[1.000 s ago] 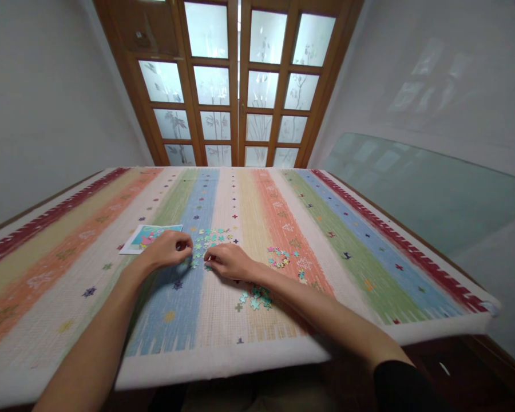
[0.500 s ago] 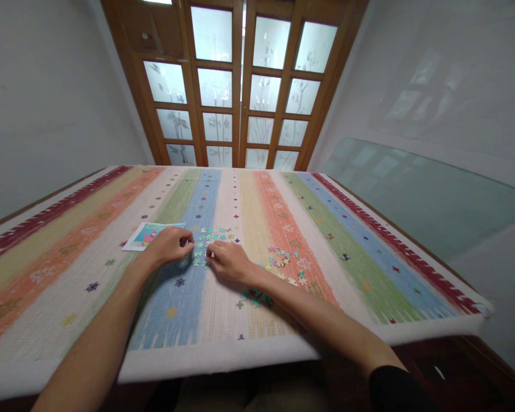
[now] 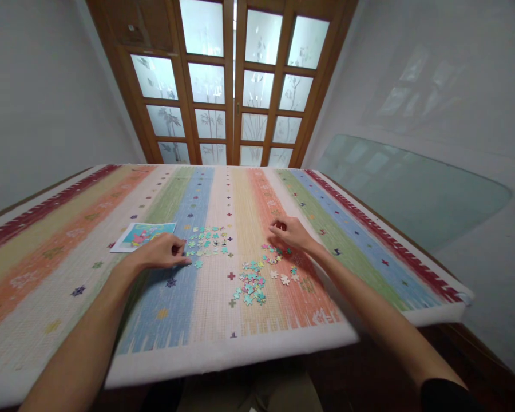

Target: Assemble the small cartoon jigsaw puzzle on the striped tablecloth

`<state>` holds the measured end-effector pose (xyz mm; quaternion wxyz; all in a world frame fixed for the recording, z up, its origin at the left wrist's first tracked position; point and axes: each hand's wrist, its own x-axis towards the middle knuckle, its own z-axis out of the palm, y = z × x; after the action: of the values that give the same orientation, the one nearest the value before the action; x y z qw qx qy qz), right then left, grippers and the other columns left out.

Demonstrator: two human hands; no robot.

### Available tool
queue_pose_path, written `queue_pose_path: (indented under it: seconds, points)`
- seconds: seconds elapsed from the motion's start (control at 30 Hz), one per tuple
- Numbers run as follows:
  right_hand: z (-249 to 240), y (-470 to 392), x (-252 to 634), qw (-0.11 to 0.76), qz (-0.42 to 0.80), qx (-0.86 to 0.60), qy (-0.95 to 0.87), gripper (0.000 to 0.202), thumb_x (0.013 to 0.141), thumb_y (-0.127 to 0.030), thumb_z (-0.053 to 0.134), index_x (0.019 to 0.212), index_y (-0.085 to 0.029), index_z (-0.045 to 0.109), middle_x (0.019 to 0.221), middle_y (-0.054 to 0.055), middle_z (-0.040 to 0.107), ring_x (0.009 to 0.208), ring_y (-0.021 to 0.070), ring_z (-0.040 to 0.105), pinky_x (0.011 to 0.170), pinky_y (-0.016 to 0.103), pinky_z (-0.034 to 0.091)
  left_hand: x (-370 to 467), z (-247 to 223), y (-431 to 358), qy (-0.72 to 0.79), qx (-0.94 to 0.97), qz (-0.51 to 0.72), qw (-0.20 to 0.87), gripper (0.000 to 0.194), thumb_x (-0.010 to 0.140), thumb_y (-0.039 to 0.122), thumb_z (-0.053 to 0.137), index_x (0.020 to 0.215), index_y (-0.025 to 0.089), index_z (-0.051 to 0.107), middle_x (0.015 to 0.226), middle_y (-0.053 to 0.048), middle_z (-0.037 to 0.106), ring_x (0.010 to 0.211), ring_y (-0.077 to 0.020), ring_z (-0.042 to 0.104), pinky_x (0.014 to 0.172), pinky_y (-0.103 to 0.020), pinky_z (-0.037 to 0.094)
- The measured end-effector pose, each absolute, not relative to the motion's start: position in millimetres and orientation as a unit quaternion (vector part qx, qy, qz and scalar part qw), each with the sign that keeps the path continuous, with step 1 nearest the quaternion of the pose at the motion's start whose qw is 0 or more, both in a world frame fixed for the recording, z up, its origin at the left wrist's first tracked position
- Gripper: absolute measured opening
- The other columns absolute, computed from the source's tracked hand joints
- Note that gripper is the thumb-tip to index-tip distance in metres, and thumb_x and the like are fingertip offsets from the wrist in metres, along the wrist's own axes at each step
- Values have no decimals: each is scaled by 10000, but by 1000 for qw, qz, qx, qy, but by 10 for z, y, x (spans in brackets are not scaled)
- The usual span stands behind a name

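Puzzle pieces (image 3: 206, 244) lie right of the picture card (image 3: 141, 236)

On the cloth-covered surface (image 3: 223, 320), a spread group (image 3: 198, 264) lies just right of the card; a loose pile (image 3: 252, 277) and a small cluster (image 3: 272, 261) lie farther right. The left hand (image 3: 168, 250) overlaps the card's near right corner in view, fingertips just beside the spread group. The cluster lies on the near side of the right hand's (image 3: 289, 232) grip, that hand being nearer; no long axis stands out. Each grip looks narrow; whether either pinches a piece, I cannot tell.
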<state>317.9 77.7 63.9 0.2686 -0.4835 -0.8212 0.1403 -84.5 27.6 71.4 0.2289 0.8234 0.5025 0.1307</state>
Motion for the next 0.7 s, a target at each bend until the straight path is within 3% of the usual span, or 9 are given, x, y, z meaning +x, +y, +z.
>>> queue_pose_path:
  seconds: [0.1, 0.4, 0.6, 0.7]
  points:
    - [567, 717, 3366, 241, 160, -468, -835, 138, 899, -218, 633, 790, -184, 710, 744, 33, 697, 670, 160, 585, 658, 290, 437, -853, 729, 274, 513, 823, 94, 225, 465, 715, 553, 705, 492, 214, 477, 458, 31, 469, 478, -136, 421, 529, -259, 264]
    - [417, 554, 3518, 191, 201, -375, -885, 125, 936, -239, 709, 1023, -198, 789, 891, 51, 647, 796, 177, 584, 782, 334, 512, -863, 732, 273, 524, 814, 69, 243, 462, 711, 586, 693, 529, 215, 485, 485, 28, 466, 495, -137, 429, 546, -262, 284]
    - [360, 538, 3635, 191, 196, -361, -891, 186, 925, -269, 746, 1097, -217, 793, 992, 76, 624, 929, 209, 600, 895, 378, 528, -745, 763, 223, 519, 819, 142, 201, 558, 848, 640, 575, 533, 214, 402, 496, 42, 371, 503, -113, 360, 542, -267, 271]
    - [370, 493, 3637, 197, 201, -354, -892, 177, 928, -274, 743, 1095, -245, 792, 1030, 82, 631, 973, 221, 602, 940, 398, 523, -508, 744, 154, 480, 841, 192, 159, 516, 921, 579, 539, 576, 201, 474, 524, 29, 446, 527, -122, 415, 556, -265, 325]
